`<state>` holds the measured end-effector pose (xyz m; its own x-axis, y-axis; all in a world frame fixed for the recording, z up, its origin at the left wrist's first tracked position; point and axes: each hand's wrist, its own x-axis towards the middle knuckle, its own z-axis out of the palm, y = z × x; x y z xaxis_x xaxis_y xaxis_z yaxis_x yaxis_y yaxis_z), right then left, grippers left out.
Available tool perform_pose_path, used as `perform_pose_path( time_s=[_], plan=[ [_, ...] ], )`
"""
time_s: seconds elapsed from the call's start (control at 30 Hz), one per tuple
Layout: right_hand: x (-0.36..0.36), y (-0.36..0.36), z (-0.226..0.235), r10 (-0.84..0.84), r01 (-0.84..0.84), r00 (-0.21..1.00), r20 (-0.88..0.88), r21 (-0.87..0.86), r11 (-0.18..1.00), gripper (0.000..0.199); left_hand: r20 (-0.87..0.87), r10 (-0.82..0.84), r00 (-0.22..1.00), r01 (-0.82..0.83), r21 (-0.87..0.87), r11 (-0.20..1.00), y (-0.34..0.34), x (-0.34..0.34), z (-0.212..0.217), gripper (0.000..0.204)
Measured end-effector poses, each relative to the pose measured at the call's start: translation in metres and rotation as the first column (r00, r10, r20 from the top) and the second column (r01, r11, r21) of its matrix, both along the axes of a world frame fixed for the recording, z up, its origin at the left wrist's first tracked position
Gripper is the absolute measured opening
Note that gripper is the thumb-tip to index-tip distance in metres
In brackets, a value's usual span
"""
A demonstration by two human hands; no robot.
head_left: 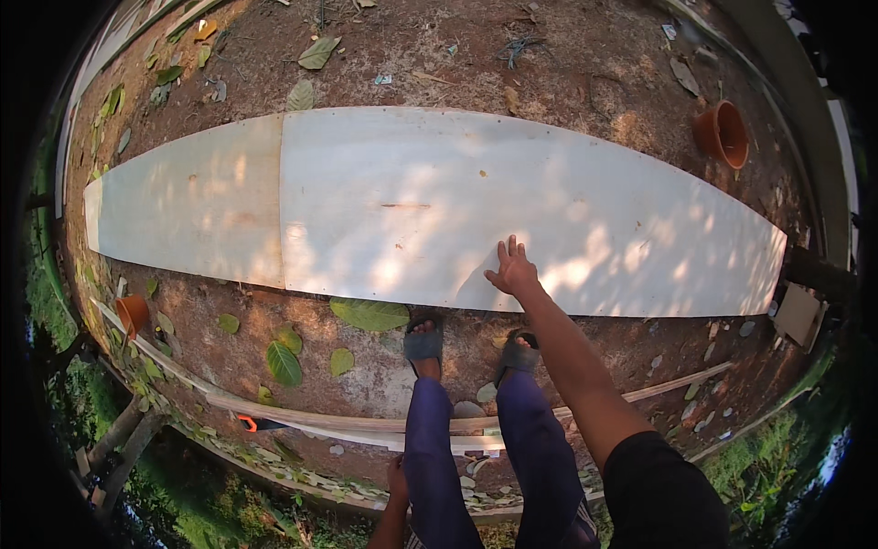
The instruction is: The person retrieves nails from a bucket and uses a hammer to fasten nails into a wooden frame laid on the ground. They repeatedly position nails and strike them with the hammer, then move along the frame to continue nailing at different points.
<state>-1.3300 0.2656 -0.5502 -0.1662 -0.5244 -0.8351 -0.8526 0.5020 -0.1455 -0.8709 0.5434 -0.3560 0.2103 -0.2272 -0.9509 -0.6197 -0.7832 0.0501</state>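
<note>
A long pale plywood panel (421, 201) spans the view from side to side, with curved edges and narrowed ends. A seam crosses it left of the middle, and small marks dot its rim. My right hand (514, 268) reaches out over its near part, fingers spread and holding nothing. Its shadow falls on the sheet just to the left; whether the palm touches the wood I cannot tell. Low beside my left leg hangs my left hand (398, 480), partly cut off from sight by the knee, so its fingers do not show clearly.
My sandalled feet (423, 343) stand at the panel's near edge. Behind them lie long wooden strips (357, 423) and an orange-handled saw (249, 423). Clay pots stand at far right (722, 134) and near left (133, 315). A cardboard box (797, 316) sits by the right tip.
</note>
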Motion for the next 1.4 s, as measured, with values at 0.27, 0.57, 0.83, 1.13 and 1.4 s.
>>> perform_pose_path(
  time_s=[0.27,0.57,0.83,1.13,1.4],
  plan=[
    [-0.052,-0.029,0.213,0.134,-0.097,0.973,0.186,-0.197,0.976,0.06,-0.009,-0.093,0.996,0.092,-0.081,0.992,0.087,0.032,0.046,0.06],
    [-0.065,0.191,0.372,0.325,-0.327,0.92,0.218,-0.032,0.945,0.055,0.032,-0.139,0.99,0.143,-0.17,0.975,0.029,-0.079,0.231,0.071],
    [-0.007,0.317,0.384,-0.356,0.238,0.882,0.308,0.36,0.902,0.061,-0.27,0.273,0.923,-0.352,-0.309,0.884,0.003,-0.01,0.276,0.052],
    [0.127,0.165,0.514,0.101,-0.078,0.942,0.319,-0.083,0.993,0.016,-0.246,0.553,0.796,-0.602,-0.423,0.677,0.039,0.143,0.307,0.04],
    [0.205,0.106,0.515,-0.022,0.061,0.942,0.334,-0.107,0.992,0.034,-0.203,0.75,0.629,-0.771,-0.289,0.568,0.099,0.204,0.306,0.042]
  ],
)
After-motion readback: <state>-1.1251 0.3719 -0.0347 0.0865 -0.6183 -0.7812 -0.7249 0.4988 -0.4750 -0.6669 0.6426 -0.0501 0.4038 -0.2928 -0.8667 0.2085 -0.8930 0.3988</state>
